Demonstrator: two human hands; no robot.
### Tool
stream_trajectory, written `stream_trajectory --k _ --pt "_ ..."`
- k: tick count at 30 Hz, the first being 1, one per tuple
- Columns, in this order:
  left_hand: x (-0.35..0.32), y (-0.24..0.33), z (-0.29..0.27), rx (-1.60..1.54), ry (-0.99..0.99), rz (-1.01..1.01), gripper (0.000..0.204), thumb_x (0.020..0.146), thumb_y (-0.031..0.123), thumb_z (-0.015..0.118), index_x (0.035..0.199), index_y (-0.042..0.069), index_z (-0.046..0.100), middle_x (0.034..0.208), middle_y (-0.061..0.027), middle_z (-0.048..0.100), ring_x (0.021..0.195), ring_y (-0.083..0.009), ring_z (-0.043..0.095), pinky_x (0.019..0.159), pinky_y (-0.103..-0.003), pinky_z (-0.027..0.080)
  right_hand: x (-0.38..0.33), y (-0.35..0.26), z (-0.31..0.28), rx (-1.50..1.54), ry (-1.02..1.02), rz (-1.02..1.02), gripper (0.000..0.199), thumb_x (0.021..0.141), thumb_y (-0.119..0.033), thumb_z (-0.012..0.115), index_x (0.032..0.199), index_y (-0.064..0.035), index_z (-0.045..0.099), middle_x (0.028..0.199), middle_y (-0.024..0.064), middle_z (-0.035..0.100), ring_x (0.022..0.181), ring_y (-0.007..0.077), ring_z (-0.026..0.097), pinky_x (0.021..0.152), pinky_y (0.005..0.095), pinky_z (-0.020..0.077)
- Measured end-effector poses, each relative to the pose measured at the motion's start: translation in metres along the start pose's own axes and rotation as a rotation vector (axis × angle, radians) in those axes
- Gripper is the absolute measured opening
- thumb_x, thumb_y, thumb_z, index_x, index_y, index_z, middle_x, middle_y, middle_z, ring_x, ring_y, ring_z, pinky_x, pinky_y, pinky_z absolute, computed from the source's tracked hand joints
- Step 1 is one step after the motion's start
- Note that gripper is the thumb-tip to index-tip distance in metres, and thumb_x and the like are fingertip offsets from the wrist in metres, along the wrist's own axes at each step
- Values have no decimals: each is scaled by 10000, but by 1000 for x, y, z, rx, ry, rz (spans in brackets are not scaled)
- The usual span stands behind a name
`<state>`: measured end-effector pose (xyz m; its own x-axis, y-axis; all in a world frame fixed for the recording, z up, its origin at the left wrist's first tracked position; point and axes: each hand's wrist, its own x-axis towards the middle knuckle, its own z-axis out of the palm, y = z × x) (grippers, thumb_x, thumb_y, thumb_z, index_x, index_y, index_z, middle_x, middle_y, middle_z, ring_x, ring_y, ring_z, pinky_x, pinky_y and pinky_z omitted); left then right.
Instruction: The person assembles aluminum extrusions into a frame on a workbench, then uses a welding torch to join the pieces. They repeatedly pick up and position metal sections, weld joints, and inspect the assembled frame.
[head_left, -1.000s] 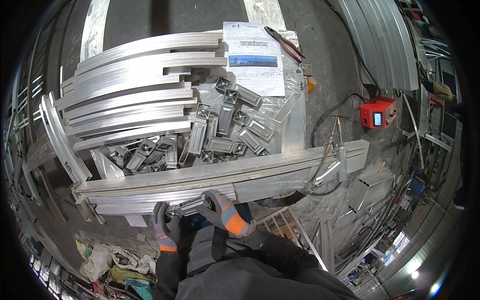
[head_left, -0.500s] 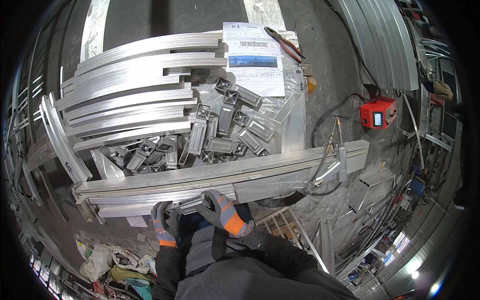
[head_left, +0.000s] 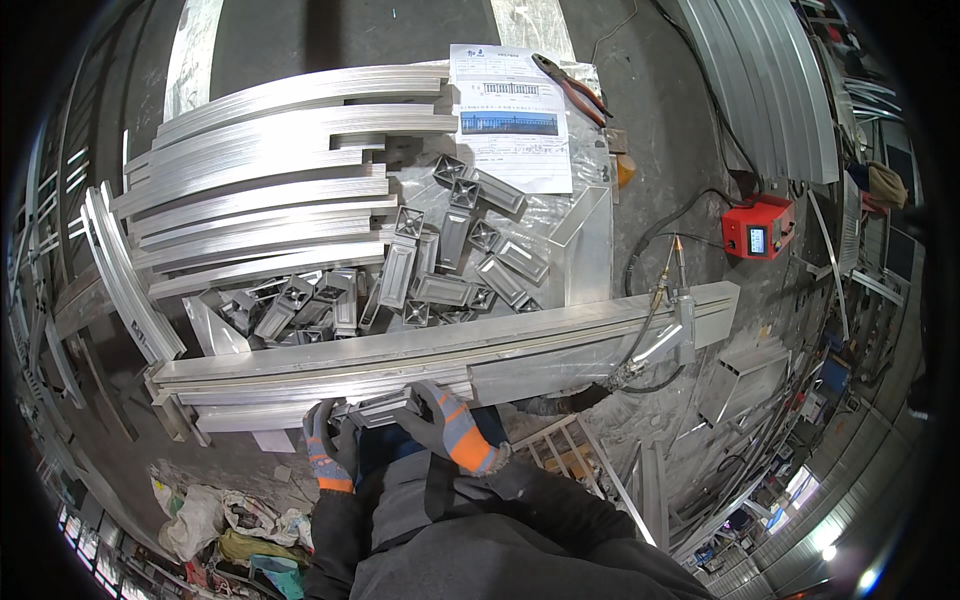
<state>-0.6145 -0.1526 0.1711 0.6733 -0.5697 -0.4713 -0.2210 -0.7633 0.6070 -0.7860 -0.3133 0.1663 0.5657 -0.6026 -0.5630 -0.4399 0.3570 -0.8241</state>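
With my gloved left hand [head_left: 330,448] and right hand [head_left: 450,425] I hold a dark grey metal fitting [head_left: 382,408] between them, close to my body. Just beyond runs a long metal beam [head_left: 420,342], with similar loose fittings [head_left: 397,275] heaped past it beside stacked silver profiles [head_left: 250,135]. Pliers [head_left: 578,92] overlap a printed sheet [head_left: 515,165], and a red box [head_left: 762,228] sits off to my right.

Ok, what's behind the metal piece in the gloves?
Just beyond the piece, silver bars show. What lies right behind it, the left hand and right hand is covered.
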Motion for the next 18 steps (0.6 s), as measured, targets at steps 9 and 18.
stream_trajectory --k 9,18 --pt "-2 -7 5 -1 46 -4 449 901 99 741 1336 46 644 1209 -134 635 985 -256 612 818 -367 536 -6 -9 -5 19 -3 92 419 963 -230 786 1281 1 639 913 81 682 820 172 618 753 360 532" --pt "2 0 7 53 45 7 379 991 66 683 1361 18 620 1092 -87 610 878 -167 581 780 -325 531 -13 -2 5 45 93 44 379 968 -152 770 1289 -4 632 932 100 666 844 169 613 746 361 524"
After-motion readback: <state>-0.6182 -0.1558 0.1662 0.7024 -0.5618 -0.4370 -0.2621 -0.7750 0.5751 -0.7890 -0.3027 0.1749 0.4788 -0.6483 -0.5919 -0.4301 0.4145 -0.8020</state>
